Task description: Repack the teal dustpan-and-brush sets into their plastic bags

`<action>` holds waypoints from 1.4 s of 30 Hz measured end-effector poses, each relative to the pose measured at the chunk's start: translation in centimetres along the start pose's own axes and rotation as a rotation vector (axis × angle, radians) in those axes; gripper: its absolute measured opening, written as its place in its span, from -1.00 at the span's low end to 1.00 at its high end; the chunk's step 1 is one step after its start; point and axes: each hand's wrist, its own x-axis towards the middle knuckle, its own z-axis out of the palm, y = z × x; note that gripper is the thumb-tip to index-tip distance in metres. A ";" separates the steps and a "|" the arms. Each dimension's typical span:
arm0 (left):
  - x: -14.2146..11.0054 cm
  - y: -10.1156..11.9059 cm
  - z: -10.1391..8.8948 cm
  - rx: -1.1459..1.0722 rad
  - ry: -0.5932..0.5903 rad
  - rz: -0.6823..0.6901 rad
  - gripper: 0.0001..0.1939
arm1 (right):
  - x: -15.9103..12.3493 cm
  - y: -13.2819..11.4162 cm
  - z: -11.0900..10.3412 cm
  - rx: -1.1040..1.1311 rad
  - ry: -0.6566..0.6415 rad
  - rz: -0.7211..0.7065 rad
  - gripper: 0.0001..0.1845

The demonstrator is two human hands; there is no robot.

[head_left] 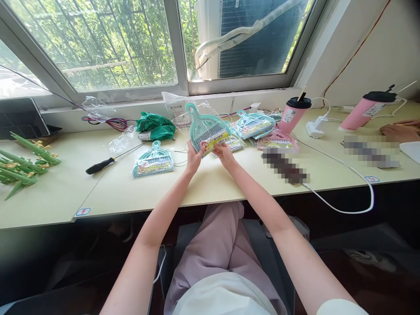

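A mint-green mini dustpan and brush set point(207, 130), in clear wrapping with a yellow label, is held up over the table in both hands. My left hand point(194, 156) grips its lower left corner; my right hand point(225, 154) closes on its lower right edge. To the left lies another wrapped green dustpan set point(153, 161). Behind my right hand, a further packaged set point(233, 142) is partly hidden. More green sets point(255, 124) are stacked to the right, beside a pink dustpan set point(277, 141).
A black-handled screwdriver point(100, 166) lies left, near a crumpled green bag point(155, 127) and green plant-like pieces point(24, 164). Pink cups point(290, 115) and a white charger point(316, 127) stand right. A white cable point(348, 164) loops over the table edge. Another person's hand point(400, 130) rests far right.
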 end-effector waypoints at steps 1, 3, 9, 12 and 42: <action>0.0 0.0 -0.1 0.004 0.008 0.006 -0.32 | 0.1 -0.1 -0.1 0.001 -0.005 0.008 -0.69; 0.0 0.0 -0.1 -0.004 0.012 0.010 -0.33 | 0.5 -0.1 -0.4 -0.011 -0.006 0.016 -0.65; -0.2 -0.2 0.2 -0.033 -0.022 -0.022 -0.28 | 2.4 0.7 -2.1 -0.026 0.066 0.014 -0.46; -0.1 -0.5 0.1 -0.030 -0.037 -0.007 -0.26 | 2.6 1.0 -2.3 0.055 0.135 0.023 -0.65; 2.1 -2.3 -1.4 0.112 0.002 0.186 -0.34 | 0.1 -1.0 -0.1 0.142 0.024 0.043 -0.78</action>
